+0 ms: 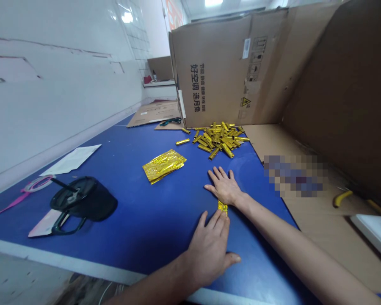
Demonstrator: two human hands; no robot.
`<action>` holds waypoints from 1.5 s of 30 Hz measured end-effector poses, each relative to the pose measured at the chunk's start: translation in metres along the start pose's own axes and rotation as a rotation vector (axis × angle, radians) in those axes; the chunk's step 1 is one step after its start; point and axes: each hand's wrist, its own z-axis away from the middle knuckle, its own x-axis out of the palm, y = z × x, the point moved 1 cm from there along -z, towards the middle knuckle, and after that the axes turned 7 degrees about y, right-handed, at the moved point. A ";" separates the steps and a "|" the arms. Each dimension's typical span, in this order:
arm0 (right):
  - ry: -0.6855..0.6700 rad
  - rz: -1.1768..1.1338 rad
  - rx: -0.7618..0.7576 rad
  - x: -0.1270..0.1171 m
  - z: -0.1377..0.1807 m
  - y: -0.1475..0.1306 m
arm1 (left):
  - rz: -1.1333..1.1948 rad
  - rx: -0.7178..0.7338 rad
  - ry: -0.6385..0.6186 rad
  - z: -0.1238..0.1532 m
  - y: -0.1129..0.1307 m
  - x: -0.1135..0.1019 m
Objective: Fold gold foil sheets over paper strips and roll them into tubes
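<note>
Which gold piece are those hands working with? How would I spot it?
On the blue table, find the heap of gold foil sticks. Below it are the left hand and right hand. The short gold stick between them is the one; no other lies there.

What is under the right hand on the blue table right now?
The right hand rests on the blue table, partly over a gold foil strip, whose lower end shows beside the left hand. The palm covers the strip's upper end, so its full length cannot be seen.

Gold foil sticks (pixel 219 140); blue table (pixel 139 224); brown cardboard box (pixel 222 72).
</note>
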 end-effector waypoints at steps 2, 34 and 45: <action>0.005 0.016 0.055 -0.001 0.007 0.005 | -0.014 0.035 -0.011 0.001 -0.011 -0.003; 0.075 0.070 0.185 0.001 0.039 0.014 | -0.015 -0.002 -0.103 -0.012 -0.039 -0.003; 0.076 0.033 0.005 -0.004 0.009 0.024 | 0.061 -0.051 -0.109 0.005 0.003 -0.005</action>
